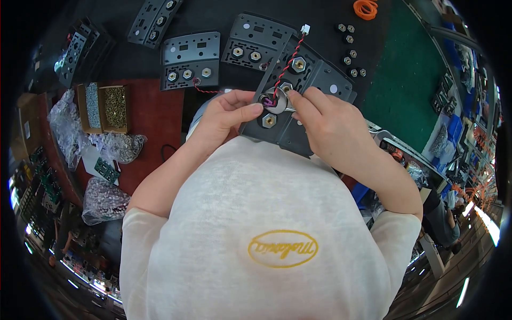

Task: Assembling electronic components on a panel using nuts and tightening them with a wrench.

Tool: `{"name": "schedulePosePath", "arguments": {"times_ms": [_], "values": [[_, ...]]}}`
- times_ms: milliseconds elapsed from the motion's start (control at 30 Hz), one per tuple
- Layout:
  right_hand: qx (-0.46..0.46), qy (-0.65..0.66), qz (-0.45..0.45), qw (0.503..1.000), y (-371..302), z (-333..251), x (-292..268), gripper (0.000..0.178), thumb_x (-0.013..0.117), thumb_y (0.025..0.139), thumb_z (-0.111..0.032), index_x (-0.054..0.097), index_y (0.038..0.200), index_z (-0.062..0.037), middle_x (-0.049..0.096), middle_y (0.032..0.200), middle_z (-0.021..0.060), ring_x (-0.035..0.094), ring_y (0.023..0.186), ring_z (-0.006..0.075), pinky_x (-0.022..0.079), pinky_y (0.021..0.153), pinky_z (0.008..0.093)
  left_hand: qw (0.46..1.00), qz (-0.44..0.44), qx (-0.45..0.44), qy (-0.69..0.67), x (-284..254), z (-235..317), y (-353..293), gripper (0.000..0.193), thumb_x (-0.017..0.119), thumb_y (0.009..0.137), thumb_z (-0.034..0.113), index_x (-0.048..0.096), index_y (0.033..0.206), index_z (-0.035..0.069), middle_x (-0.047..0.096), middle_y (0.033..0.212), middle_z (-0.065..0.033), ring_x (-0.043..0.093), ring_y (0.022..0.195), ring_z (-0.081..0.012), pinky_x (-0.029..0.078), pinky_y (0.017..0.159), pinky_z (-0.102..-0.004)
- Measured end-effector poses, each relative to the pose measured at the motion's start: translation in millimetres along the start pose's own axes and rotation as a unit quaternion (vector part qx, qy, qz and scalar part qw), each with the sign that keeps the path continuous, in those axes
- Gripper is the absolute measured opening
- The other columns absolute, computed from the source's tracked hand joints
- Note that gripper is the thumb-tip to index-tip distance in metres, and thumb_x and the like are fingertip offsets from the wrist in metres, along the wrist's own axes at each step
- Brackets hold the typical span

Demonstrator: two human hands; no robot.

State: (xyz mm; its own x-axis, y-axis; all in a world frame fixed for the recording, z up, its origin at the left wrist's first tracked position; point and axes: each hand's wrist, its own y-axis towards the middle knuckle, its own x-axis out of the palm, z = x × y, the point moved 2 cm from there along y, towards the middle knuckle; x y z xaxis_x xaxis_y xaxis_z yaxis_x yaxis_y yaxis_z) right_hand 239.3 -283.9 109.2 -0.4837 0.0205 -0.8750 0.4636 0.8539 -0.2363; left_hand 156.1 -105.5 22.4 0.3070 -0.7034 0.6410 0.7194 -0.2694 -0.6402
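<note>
A dark grey metal panel (290, 128) with large hex nuts lies tilted in front of my chest. My left hand (226, 114) is closed at the panel's left edge, thumb and forefinger beside a small round part with purple wiring (268, 101). My right hand (333, 120) pinches a shiny silver wrench (278, 102), whose head sits around or just beside that part; the exact contact is hidden. From there a twisted red and black wire (288, 64) runs up to a white plug (305, 29). Brass-centred nuts (298, 65) show nearby on the panel.
Similar grey panels (190, 48) lie beyond on the black table, and several stand stacked (80, 53) at far left. Loose hex nuts (349, 39) and an orange coil (365, 9) are at far right. A cardboard box of small hardware (128, 109) and plastic bags (104, 200) lie left.
</note>
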Motion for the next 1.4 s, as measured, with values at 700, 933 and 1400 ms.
{"name": "schedulePosePath", "arguments": {"times_ms": [700,933,1400], "values": [[-0.014,-0.004,0.007,1.000,1.2,18.5,-16.4,0.032,0.063,0.076,-0.012,0.057,0.106,-0.0027,0.054,0.086,0.0088,0.062,0.069,0.0219,0.050,0.056,0.0322,1.000,0.010,-0.002,0.012,6.0,3.9,1.7,0.028,0.067,0.083,0.009,0.058,0.109,-0.001,0.065,0.100,-0.0093,0.064,0.089,-0.0142,0.053,0.079,-0.0281],[-0.086,-0.046,0.080,0.992,11.6,28.7,-15.2,0.030,0.068,0.073,-0.011,0.062,0.102,-0.0069,0.054,0.080,0.0041,0.059,0.065,0.0201,0.046,0.051,0.0310,1.000,-0.002,-0.019,-0.001,6.4,4.0,2.0,0.028,0.068,0.082,0.007,0.058,0.108,0.001,0.066,0.099,-0.0095,0.065,0.088,-0.0150,0.054,0.081,-0.0296],[-0.028,0.002,0.102,0.994,-5.6,4.8,18.3,0.029,0.061,0.080,-0.014,0.058,0.105,0.0000,0.056,0.082,0.0054,0.060,0.069,0.0183,0.048,0.053,0.0307,1.000,0.020,-0.008,0.005,0.9,0.2,-5.2,0.027,0.067,0.082,0.005,0.058,0.107,0.002,0.065,0.098,-0.0076,0.063,0.089,-0.0128,0.052,0.081,-0.0281]]}}
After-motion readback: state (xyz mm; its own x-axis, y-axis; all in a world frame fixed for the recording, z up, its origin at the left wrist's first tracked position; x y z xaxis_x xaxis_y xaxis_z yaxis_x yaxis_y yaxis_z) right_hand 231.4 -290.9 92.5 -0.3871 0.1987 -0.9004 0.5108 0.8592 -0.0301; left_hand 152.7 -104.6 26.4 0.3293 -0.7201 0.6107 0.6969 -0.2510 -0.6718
